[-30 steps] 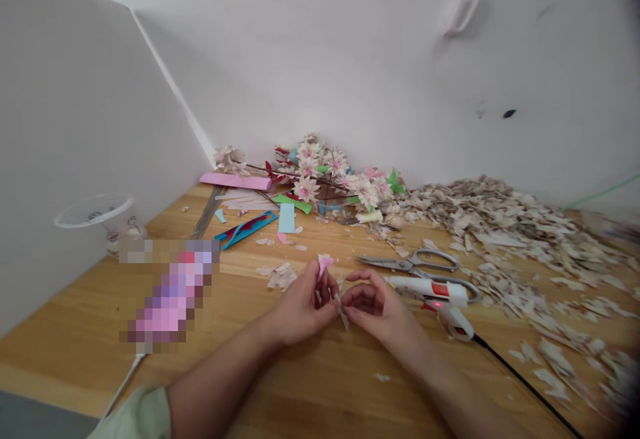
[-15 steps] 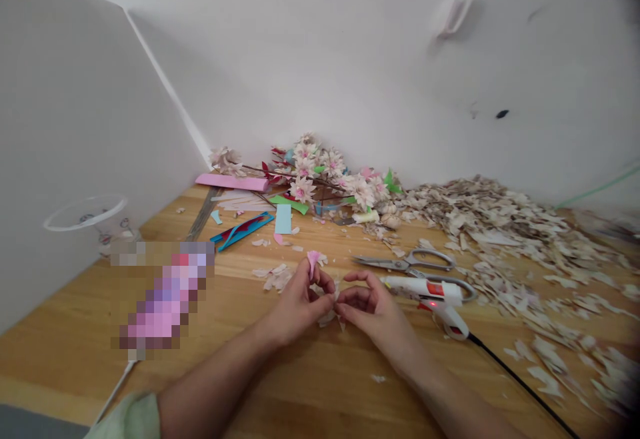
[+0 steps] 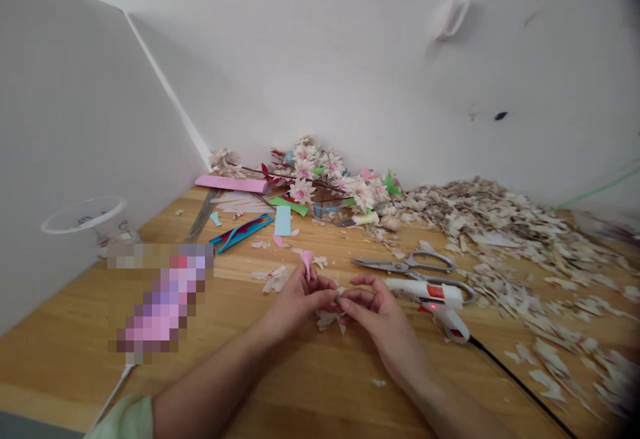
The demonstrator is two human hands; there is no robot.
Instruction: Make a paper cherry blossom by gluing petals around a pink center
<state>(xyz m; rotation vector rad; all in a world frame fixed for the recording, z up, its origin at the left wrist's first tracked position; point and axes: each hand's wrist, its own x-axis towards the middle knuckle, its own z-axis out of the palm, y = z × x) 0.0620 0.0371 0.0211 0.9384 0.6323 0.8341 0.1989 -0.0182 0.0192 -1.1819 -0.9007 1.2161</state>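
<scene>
Between the fingers of my left hand (image 3: 304, 298) stands a small pink paper flower centre (image 3: 307, 262), its flared end up. My right hand (image 3: 373, 306) is closed in a pinch, its thumb and fingertips meeting those of my left hand around a small pale petal (image 3: 340, 292). More pale petals (image 3: 329, 320) lie on the table just below the fingertips, partly hidden by them. A white glue gun (image 3: 434, 299) with a glowing red light lies right of my right hand. Behind it rest metal scissors (image 3: 407, 263), blades pointing left.
Finished flowers on twigs (image 3: 306, 179) lie along the wall. A large heap of dry petals (image 3: 485, 216) spreads over the right side. Pink crepe paper (image 3: 233, 184), blue strips (image 3: 243, 232) and a clear plastic cup (image 3: 113, 226) are at the left, near a pixelated object (image 3: 163, 299).
My left hand has turned slightly, and the pink flower centre has shifted a little left. My fingertips have closed together on the petal, which shows more clearly now.
</scene>
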